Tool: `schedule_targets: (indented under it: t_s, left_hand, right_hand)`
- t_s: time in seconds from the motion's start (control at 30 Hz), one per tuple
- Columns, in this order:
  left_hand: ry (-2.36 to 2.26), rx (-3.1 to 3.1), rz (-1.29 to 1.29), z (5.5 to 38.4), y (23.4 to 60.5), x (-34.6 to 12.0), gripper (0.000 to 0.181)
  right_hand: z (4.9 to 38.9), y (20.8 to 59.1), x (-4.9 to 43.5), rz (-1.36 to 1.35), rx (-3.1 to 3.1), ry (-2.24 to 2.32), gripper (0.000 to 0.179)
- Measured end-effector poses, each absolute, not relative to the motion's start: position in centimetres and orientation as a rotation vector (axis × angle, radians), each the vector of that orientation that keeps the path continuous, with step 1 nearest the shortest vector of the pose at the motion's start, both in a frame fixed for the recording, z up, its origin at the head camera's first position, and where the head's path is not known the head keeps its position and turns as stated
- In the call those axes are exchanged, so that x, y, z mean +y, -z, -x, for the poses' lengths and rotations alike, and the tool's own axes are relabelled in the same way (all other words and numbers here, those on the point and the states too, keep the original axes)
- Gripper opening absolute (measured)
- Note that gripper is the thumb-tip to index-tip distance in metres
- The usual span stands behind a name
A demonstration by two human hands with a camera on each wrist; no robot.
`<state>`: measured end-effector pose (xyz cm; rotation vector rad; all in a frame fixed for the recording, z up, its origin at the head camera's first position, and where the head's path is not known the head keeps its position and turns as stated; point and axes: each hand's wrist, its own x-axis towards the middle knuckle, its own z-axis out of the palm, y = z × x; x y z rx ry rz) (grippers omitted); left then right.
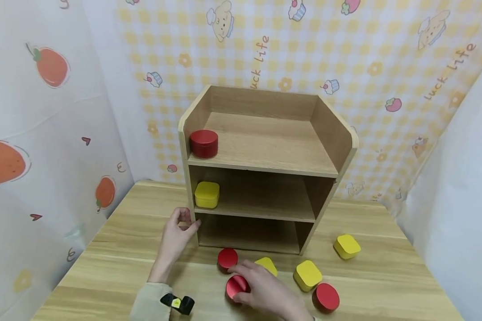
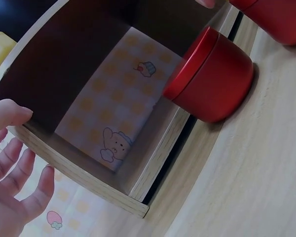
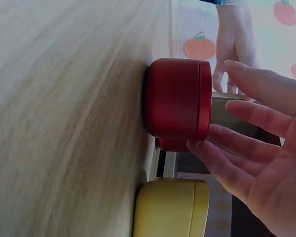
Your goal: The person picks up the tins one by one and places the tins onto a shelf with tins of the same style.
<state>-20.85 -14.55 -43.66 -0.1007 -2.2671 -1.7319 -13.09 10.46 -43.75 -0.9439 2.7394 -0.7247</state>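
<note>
My left hand (image 1: pixel 178 234) holds the left side panel of a small wooden shelf (image 1: pixel 249 217), thumb on the inner side and fingers on the outer side. In the left wrist view its fingers (image 2: pixel 39 192) lie along the panel edge. My right hand (image 1: pixel 265 287) reaches over a round red tin (image 1: pixel 234 285) with its fingers spread. The right wrist view shows fingertips (image 3: pixel 197 145) right at the rim of the tin's lid, the thumb standing apart. Another red tin (image 1: pixel 227 257) stands just before the shelf. A yellow square tin (image 1: pixel 267 264) is partly hidden behind my right hand.
One red tin (image 1: pixel 204 143) stands at the left of the top board, a yellow tin (image 1: pixel 207 195) at the left of the middle board. Right of my right hand are two yellow tins (image 1: pixel 307 275) and a red tin (image 1: pixel 326 298) on the wooden table (image 1: pixel 385 276).
</note>
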Motion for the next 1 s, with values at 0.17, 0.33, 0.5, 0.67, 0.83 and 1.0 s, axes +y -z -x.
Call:
schedule_targets:
  t_s: [0.17, 0.33, 0.5, 0.67, 0.83, 1.0]
  left_hand:
    - [1.72, -2.249, 0.103, 21.8, 45.1, -14.8, 0.028]
    - [1.712, -2.245, 0.111, 21.9, 45.2, -14.8, 0.028]
    - [1.702, -2.261, 0.106, 22.0, 45.2, -14.8, 0.028]
    - [1.678, -2.261, 0.108, 21.8, 45.3, -14.9, 0.028]
    - [1.667, -2.262, 0.106, 21.6, 45.4, -15.1, 0.028]
    - [1.668, -2.26, 0.114, 21.9, 45.4, -15.0, 0.028]
  right_hand:
    - [13.0, 44.1, 10.4, 0.845, 2.738, 0.707, 0.061]
    - [12.7, 44.2, 10.2, 0.698, 2.706, 0.731, 0.075]
    - [12.6, 44.6, 10.0, 0.654, 2.669, 0.753, 0.074]
    - [12.8, 45.2, 9.8, 0.661, 2.672, 0.715, 0.069]
    - [12.7, 45.5, 9.8, 0.653, 2.677, 0.708, 0.069]
    - [12.7, 45.3, 10.0, 0.694, 2.699, 0.714, 0.067]
